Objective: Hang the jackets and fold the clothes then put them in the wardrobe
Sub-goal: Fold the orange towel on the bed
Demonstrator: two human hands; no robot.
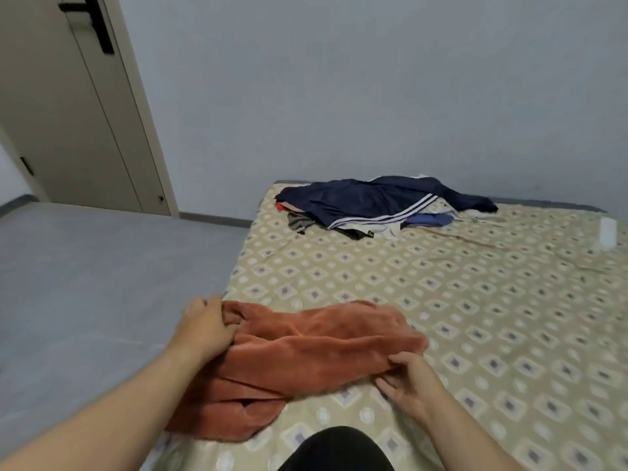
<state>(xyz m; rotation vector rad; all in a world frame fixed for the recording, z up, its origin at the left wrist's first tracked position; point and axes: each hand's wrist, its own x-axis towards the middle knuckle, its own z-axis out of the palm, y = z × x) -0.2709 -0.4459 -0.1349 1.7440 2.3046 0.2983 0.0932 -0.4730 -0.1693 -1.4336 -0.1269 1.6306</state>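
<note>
Dark fabric (336, 448), rounded and cut off by the bottom edge, is seen nearest, between the two forearms. Just beyond it a rust-orange garment (306, 348) of plush cloth is spread across the near corner of the bed (475, 300), stretched between the hands. Its left end is gripped by the left hand (207, 329), whose fingers are curled into the bunched cloth right at the bed's edge. Its near right edge is pinched by the right hand (409, 385), thumb on top and fingers at the hem. The part of the garment beside the left forearm is folded over itself in layers, so its type cannot be made out. The bed is covered in a beige sheet printed with diamonds. Well beyond the hands, toward the far edge of the bed, a pile of clothes (424, 220) is heaped, topped by a navy jacket (367, 198) with three white stripes. Under the jacket only scraps are shown: red, grey stripes, blue, white, black. A small pale mark on the black piece is too small to be read. Far to the right of the right hand, a white object (608, 234) is blurred at the frame's edge and cannot be identified. To the left of the left hand grey floor (85, 266) is seen, and beyond it a beige door (68, 113) with a black handle (98, 18) cut off at the top, beside a pale wall (373, 79).
</note>
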